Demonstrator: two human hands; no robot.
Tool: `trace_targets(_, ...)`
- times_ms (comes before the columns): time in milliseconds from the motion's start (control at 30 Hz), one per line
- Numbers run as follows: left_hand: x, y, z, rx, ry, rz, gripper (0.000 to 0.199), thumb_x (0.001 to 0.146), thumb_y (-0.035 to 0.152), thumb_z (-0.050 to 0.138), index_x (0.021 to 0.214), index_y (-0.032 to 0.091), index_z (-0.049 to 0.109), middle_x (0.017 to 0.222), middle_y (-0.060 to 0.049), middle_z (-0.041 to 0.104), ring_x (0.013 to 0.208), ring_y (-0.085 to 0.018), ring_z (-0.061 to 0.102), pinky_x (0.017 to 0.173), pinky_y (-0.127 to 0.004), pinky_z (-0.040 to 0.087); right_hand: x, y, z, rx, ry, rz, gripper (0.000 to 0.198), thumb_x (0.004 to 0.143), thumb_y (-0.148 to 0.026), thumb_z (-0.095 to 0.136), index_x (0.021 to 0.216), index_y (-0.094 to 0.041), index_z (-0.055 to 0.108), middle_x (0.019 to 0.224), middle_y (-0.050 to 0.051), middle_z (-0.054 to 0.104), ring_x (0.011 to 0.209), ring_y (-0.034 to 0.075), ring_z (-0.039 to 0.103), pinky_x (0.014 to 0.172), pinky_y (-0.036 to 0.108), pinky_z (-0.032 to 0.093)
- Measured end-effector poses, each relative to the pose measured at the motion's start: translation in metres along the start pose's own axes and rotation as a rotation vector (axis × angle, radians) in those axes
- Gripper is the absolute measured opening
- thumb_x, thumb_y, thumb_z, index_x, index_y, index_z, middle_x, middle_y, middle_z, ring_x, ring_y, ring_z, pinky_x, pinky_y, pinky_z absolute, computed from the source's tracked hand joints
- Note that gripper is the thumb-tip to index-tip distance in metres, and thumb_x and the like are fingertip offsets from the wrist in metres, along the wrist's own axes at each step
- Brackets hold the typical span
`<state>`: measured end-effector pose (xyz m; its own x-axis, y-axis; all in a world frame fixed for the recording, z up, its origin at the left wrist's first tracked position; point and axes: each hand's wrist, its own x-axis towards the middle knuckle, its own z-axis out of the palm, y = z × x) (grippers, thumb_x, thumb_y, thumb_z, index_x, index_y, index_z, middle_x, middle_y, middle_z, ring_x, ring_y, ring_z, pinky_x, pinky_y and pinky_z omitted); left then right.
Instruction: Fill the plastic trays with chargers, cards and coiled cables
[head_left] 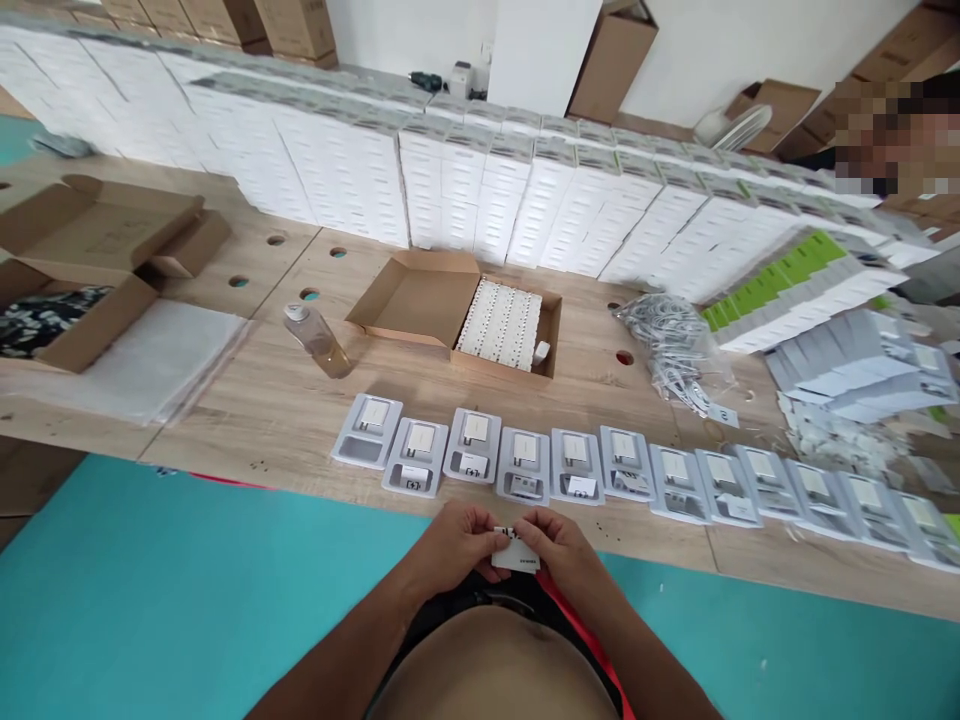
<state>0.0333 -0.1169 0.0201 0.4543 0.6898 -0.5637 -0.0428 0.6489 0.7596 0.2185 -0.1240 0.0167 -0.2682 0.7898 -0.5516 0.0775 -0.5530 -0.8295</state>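
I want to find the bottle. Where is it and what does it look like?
Start at the open box of white parts mid-table. Just left of it lies the bottle, tipped on its side. It is the only clear thing there, with a pale cap.

The wooden worktop point(285, 400) carries a row of about 12 grey trays point(637, 470) near its front edge, an open carton point(465, 310), a lying bottle point(319, 340), cable bundles point(671, 350), clear bags point(150, 360) and stacked white boxes point(450, 190).
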Motion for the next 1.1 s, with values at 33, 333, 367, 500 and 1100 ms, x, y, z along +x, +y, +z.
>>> trace_targets(33,0.0,0.001,0.001,0.003,-0.011,0.0,0.03,0.073,0.04,0.069,0.08,0.011,0.068,0.063,-0.003,0.069,0.061,-0.017,0.068,0.058,-0.026,0.056,-0.001,-0.001,-0.001,-0.011,-0.004,-0.004,0.035,0.08,-0.05,0.064,0.077,-0.016,0.057,0.061,-0.004,0.054,0.054,0.008,0.045,0.052,0.021,0.036)
trace_targets(333,0.001,-0.004,0.006,0.106,-0.016,-0.019,0.031,0.075,0.043,0.064,0.076,0.013,0.066,0.058,0.0,0.063,0.057,-0.016,0.065,0.054,-0.026,0.053,-0.014,0.005,-0.005,-0.181,0.091,-0.118,0.033,0.08,-0.046,0.065,0.072,-0.015,0.058,0.063,-0.002,0.055,0.06,0.011,0.047,0.055,0.023,0.037)
trace_targets(367,0.0,-0.005,0.005,0.138,-0.003,0.007,0.03,0.076,0.043,0.063,0.075,0.013,0.066,0.056,0.001,0.061,0.055,-0.016,0.064,0.053,-0.025,0.052,-0.015,0.006,-0.003,-0.202,0.111,-0.133,0.033,0.08,-0.046,0.064,0.071,-0.015,0.058,0.062,-0.002,0.054,0.059,0.011,0.046,0.054,0.023,0.036)
trace_targets(500,-0.008,-0.007,-0.003,0.245,0.03,0.104,0.028,0.079,0.041,0.059,0.076,0.015,0.067,0.054,0.002,0.057,0.052,-0.015,0.061,0.051,-0.025,0.049,-0.015,0.006,0.011,-0.212,0.054,-0.13,0.034,0.083,-0.047,0.06,0.072,-0.015,0.061,0.06,-0.002,0.055,0.056,0.011,0.046,0.052,0.023,0.036)
trace_targets(1100,0.016,-0.004,-0.237,1.405,0.748,-0.1,0.022,0.085,0.03,0.05,0.082,0.021,0.07,0.093,-0.009,0.071,0.099,-0.027,0.059,0.087,-0.037,0.038,-0.006,0.045,-0.009,-0.316,0.118,-0.092,0.033,0.082,-0.049,0.056,0.076,-0.018,0.062,0.069,0.001,0.06,0.067,0.017,0.054,0.065,0.029,0.043)
